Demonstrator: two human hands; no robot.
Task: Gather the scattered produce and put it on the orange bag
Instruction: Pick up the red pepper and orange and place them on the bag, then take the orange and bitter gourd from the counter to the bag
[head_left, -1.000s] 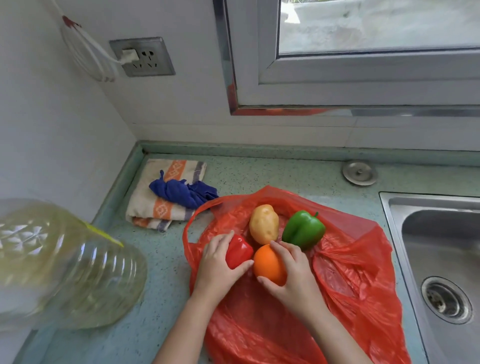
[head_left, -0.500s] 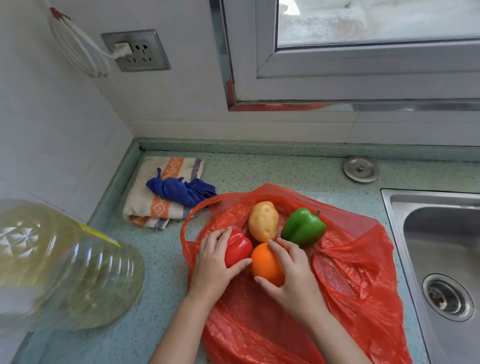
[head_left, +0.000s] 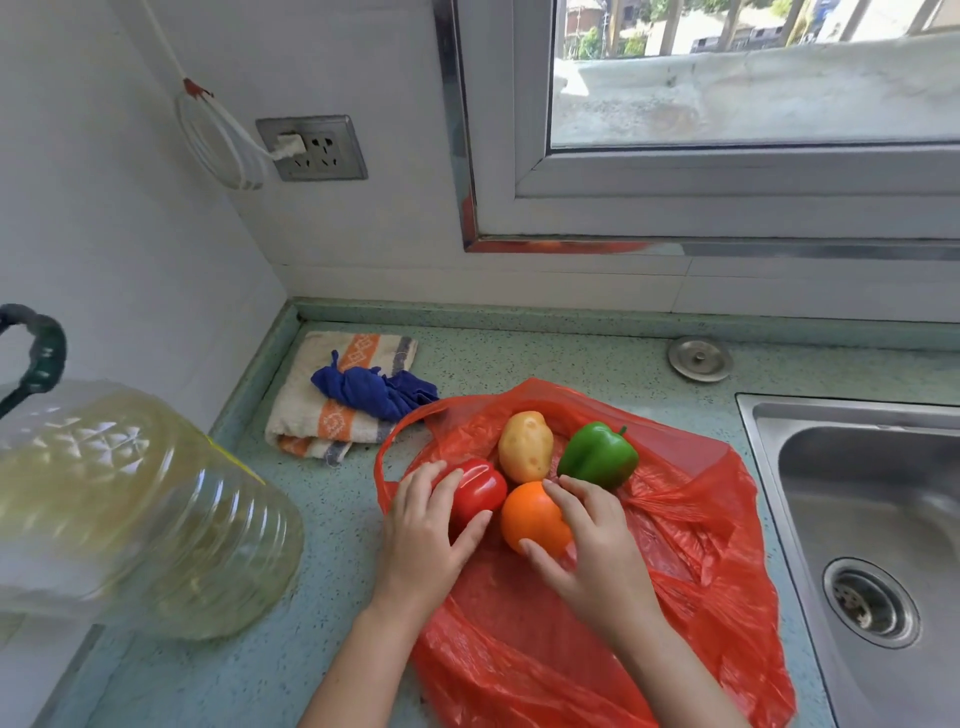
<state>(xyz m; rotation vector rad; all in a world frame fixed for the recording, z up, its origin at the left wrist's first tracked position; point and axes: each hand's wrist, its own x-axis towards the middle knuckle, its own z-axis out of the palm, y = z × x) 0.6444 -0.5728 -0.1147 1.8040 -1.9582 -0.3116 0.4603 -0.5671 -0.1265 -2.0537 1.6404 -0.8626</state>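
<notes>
orange bag (head_left: 675, 519) bears 4 produce; left hand (head_left: 421, 540) grips red pepper (head_left: 480, 491), right hand (head_left: 592, 551) orange (head_left: 530, 517).

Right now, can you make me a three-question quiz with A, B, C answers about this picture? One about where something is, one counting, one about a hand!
1. Where does the blue cloth lie? A on the striped towel; B in the sink; C on the windowsill.
2. How many pieces of produce sit on the orange bag? A two; B four; C six.
3. What does the right hand hold? A the orange; B a spoon; C nothing.

Answers:
1 A: the cloth lies bunched on the towel.
2 B: the potato, green pepper, red pepper and orange lie there.
3 A: its fingers and thumb curl round the orange.
</notes>
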